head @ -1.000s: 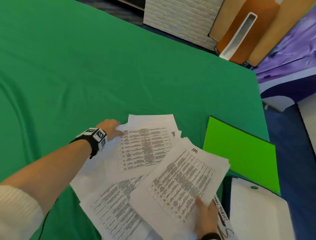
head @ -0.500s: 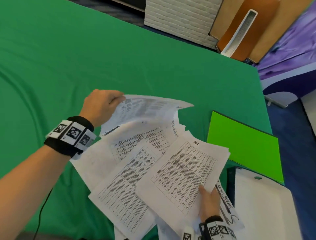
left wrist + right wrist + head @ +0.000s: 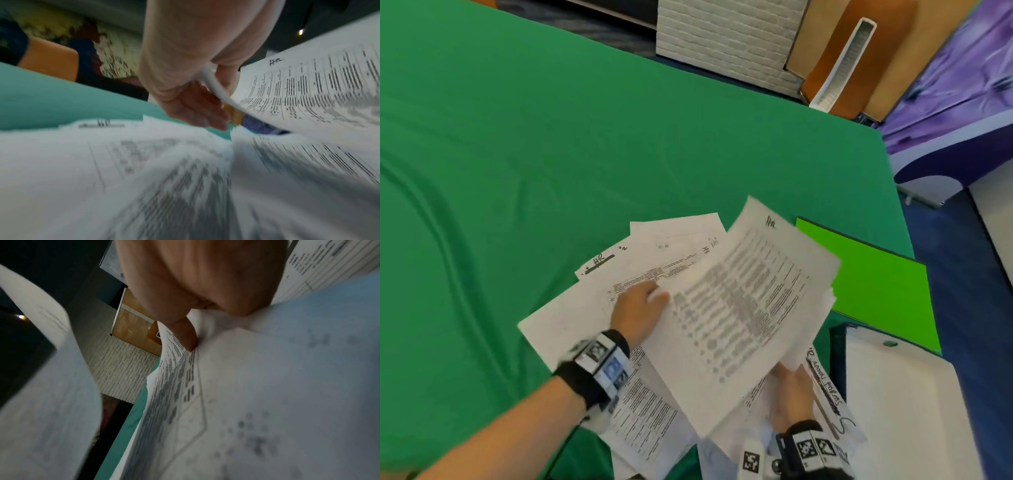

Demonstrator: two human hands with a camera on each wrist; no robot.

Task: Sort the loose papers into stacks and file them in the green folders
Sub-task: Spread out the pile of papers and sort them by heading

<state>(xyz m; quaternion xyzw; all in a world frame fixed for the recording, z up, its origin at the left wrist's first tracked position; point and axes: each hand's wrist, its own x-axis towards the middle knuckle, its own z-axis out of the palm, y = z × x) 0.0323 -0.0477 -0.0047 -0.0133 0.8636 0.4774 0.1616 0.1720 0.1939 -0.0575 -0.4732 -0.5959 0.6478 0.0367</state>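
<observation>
A smooth green cloth with a few soft folds covered the surface (image 3: 524,144), and its whole left and far part lay open. Near the front edge thin white printed sheets, the loose papers (image 3: 599,308), lay fanned and overlapping, their corners pointing different ways.

The left hand (image 3: 638,310) pinched the left edge of one raised sheet (image 3: 743,308), a limp page of blurred text rows with a handwritten mark at its top corner. The left wrist view showed what the head view did not: the thumb on top of that edge, the fingers (image 3: 197,112) curled beneath it, the page bowing upward clear of the papers below.

The right hand (image 3: 791,397) sat at the near lower corner of the same pile. Only the right wrist view showed its grip, with a finger pressed into curling sheets (image 3: 267,386) that it pinched.

To the right, a flat bright green folder (image 3: 873,284) lay closed, partly under the raised sheet's right edge and reaching the surface's right edge. Just in front of it lay an open folder (image 3: 900,404) with a white inside and dark rim, close beside the right hand. Beyond that edge was blue floor (image 3: 962,274).
</observation>
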